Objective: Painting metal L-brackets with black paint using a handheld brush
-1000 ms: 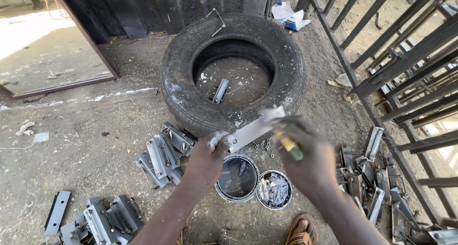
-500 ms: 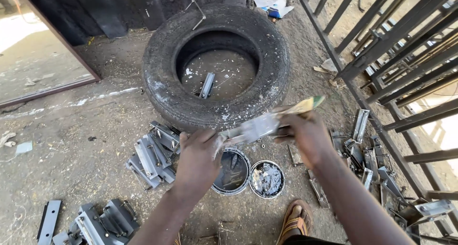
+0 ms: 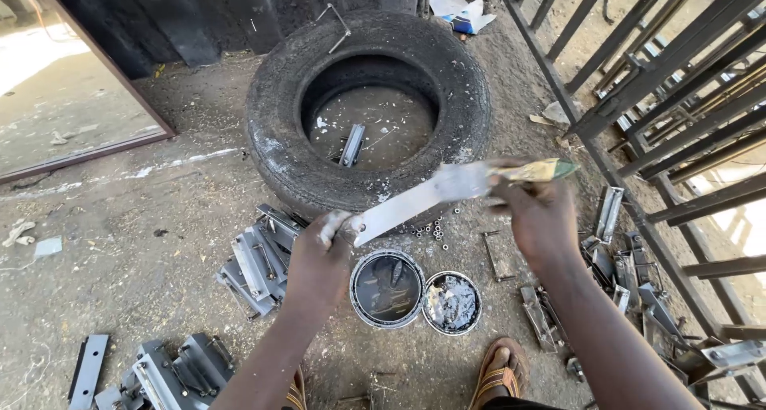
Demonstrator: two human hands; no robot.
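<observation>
the left hand (image 3: 319,258) is closed round the lower end of a flat metal strip (image 3: 415,203), thumb and fingers pinching it, the fingers smeared with pale paint. the strip slants up to the right, held in the air just in front of the tyre (image 3: 367,99), its surface coated silvery white. the right hand (image 3: 538,218) is curled shut on the handle of a paintbrush (image 3: 538,171), whose bristle end lies on the upper end of the strip; the green-yellow handle tip sticks out to the right, past the tyre's near right edge.

below the strip, in front of the tyre, stand two round open tins side by side: the larger tin (image 3: 387,289) dark inside, the smaller tin (image 3: 452,302) holding silvery paint. a scatter of small nuts (image 3: 431,230) lies between the tins and the tyre. one metal piece (image 3: 351,145) lies inside the tyre's hole. stacked metal brackets (image 3: 255,258) lie left of the tins. behind the tyre, a crumpled white and blue package (image 3: 459,7) rests on the ground. right of the tyre stands a dark barred gate (image 3: 670,83).
</observation>
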